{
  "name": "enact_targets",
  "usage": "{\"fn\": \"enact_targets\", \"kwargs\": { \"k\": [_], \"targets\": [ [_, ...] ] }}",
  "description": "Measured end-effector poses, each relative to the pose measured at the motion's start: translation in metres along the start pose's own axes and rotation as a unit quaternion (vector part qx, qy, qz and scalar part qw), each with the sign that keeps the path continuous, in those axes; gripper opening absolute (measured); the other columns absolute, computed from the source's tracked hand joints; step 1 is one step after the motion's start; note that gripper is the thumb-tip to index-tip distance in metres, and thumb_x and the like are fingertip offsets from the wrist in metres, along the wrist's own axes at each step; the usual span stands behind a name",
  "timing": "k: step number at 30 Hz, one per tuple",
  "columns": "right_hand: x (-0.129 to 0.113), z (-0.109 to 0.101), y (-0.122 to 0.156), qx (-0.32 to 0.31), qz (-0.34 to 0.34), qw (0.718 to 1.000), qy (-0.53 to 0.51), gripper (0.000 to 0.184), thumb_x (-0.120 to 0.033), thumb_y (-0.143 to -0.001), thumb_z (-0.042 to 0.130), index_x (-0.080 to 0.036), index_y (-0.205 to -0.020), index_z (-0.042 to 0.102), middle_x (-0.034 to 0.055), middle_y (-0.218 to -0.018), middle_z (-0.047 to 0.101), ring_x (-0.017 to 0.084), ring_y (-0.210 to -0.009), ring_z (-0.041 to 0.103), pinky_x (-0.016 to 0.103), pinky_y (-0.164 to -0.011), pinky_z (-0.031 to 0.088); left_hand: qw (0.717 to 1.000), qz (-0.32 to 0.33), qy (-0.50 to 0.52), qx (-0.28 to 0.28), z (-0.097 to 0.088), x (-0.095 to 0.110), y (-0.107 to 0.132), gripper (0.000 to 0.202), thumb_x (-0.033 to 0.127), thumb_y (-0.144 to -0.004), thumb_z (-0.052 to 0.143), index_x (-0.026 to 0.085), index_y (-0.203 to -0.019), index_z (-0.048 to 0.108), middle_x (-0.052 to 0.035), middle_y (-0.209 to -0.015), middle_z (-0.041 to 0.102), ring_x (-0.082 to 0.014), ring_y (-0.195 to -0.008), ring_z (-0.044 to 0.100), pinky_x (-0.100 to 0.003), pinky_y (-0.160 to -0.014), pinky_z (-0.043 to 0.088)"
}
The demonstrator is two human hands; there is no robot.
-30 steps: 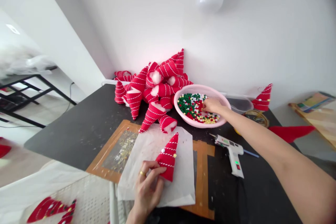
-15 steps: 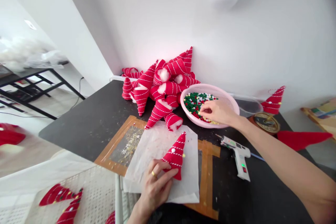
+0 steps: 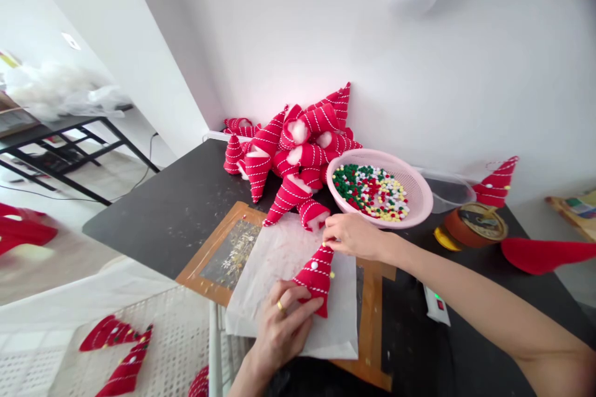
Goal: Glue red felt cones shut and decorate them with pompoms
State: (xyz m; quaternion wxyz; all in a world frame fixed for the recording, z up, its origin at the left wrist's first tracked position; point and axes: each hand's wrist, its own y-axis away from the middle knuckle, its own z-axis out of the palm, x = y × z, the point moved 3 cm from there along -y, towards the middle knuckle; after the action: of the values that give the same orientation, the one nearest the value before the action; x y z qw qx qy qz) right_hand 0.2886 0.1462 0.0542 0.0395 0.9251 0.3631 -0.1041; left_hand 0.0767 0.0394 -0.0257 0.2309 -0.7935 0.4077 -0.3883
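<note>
A red cone with white stitched lines (image 3: 313,279) lies on the white paper sheet (image 3: 267,260), a white and a yellow pom-pom on its side. My left hand (image 3: 284,322), with a ring on it, is closed on the cone's wide lower end. At the cone's tip, my right hand (image 3: 349,236) pinches a small yellow pom-pom (image 3: 325,244). Behind that hand sits a pink basket (image 3: 414,205) of green, red, white and yellow pom-poms. My right forearm partly hides the glue gun (image 3: 436,305), whose handle shows a green light.
Stuffed red cones (image 3: 288,149) are piled against the wall. Right of the basket stand a round tin (image 3: 475,226) and a decorated cone (image 3: 498,183). Brown tape (image 3: 370,322) runs along the dark table (image 3: 158,205). A white crate (image 3: 172,335) at lower left holds several decorated cones.
My right hand has moved from the basket down and left to the cone's tip, bringing the yellow pom-pom. My left hand keeps its grip on the cone. The view has shifted slightly.
</note>
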Motion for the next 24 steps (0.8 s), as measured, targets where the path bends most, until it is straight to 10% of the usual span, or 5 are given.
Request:
{"fn": "enact_targets", "kwargs": {
  "k": [24],
  "targets": [
    [-0.014, 0.012, 0.007, -0.035, -0.064, 0.992, 0.100, 0.021, -0.022, -0.098, 0.056, -0.015, -0.085, 0.072, 0.0074, -0.091, 0.069, 0.022, -0.086, 0.060, 0.033, -0.064, 0.035, 1.000, -0.007, -0.007, -0.007, 0.000, 0.000, -0.001, 0.036, 0.004, -0.087, 0.062, 0.023, -0.117, 0.071, -0.0078, -0.101, 0.069, -0.0196, -0.090, 0.061, -0.034, -0.080, 0.055]
  ]
}}
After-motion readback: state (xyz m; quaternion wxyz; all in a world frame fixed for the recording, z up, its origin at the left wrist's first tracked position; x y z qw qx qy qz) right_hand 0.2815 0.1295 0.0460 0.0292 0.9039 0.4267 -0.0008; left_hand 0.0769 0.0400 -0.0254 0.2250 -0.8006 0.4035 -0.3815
